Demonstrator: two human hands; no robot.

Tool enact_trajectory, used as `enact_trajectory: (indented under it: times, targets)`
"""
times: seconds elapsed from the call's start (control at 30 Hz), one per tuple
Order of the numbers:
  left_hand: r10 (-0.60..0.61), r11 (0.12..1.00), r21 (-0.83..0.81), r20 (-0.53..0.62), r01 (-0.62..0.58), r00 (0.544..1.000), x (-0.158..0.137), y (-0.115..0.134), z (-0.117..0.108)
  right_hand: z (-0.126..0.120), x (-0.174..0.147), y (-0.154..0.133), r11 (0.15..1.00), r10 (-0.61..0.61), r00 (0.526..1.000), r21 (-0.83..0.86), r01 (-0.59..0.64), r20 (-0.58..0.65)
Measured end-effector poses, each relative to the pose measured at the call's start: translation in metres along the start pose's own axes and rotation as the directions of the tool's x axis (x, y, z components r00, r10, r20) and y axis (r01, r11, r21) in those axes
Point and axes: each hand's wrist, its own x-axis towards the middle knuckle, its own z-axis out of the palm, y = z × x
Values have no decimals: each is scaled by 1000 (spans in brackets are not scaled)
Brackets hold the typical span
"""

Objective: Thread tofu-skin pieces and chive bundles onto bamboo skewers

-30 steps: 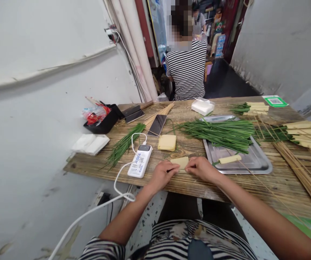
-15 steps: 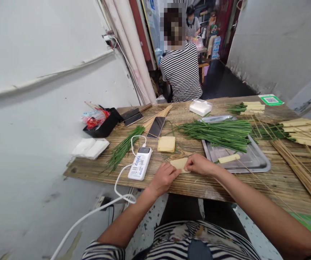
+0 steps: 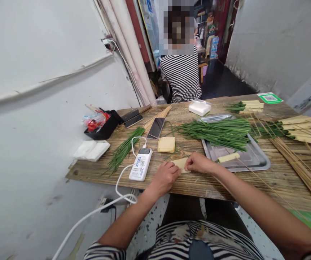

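Observation:
A thin pale-yellow tofu skin sheet (image 3: 180,163) lies flat near the table's front edge, between my two hands. My left hand (image 3: 167,176) is closed on its left end, fingers bent over it. The fingers of my right hand (image 3: 198,163) pinch its right end; whatever lies under those fingertips is hidden. Just beyond the sheet sits a stack of tofu skin squares (image 3: 166,144). To the right, long green chives (image 3: 220,133) lie across a metal tray (image 3: 261,164). On the tray rests a skewered tofu skin roll (image 3: 228,157) with green ends showing.
A white power bank (image 3: 141,166) with a cable and a phone (image 3: 156,128) lie left. Further left are more chives (image 3: 127,146), napkins (image 3: 92,150) and a black box (image 3: 104,126). Bamboo skewers (image 3: 298,169) and finished rolls (image 3: 301,126) occupy the right. A person (image 3: 182,76) sits beyond the table.
Both hands stay on the tofu skin sheet with hardly any movement. The view has shifted slightly, and the far person in the background is now mostly hidden behind the nearer one.

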Motion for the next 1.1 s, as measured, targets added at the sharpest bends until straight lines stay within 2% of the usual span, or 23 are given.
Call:
enact_trajectory:
  times: [0.13,0.2,0.3,0.4,0.47,0.57,0.77,0.93,1.1]
  targets:
    - [-19,1000,-12,5,19,1000,-2,1,4,1,-11,-5,999,-23,997,-46,20,-67]
    - [-18,1000,-22,-7,18,1000,-2,2,5,5,-23,-9,974,-161,974,-186,131,-156]
    - [-33,999,-34,-31,32,999,-1,5,4,17,-40,-14,821,-443,875,-482,306,-198]
    - [-53,997,-54,-56,50,997,0,6,4,30,-48,-14,708,-545,820,-621,337,-176]
    - [-57,996,-68,-76,52,995,0,6,5,36,-47,-11,686,-565,806,-643,340,-176]
    - [-68,995,-76,-117,60,991,0,6,8,40,-43,-5,697,-558,810,-631,340,-180]
    - [-108,992,-88,-178,93,978,-4,6,11,36,-30,1,681,-566,817,-623,385,-115]
    - [-40,989,-150,-223,6,974,-11,5,12,31,-19,3,719,-537,841,-560,412,-70]
    - [-69,996,-68,-209,56,975,-15,6,17,30,-13,6,748,-525,846,-526,406,-94]
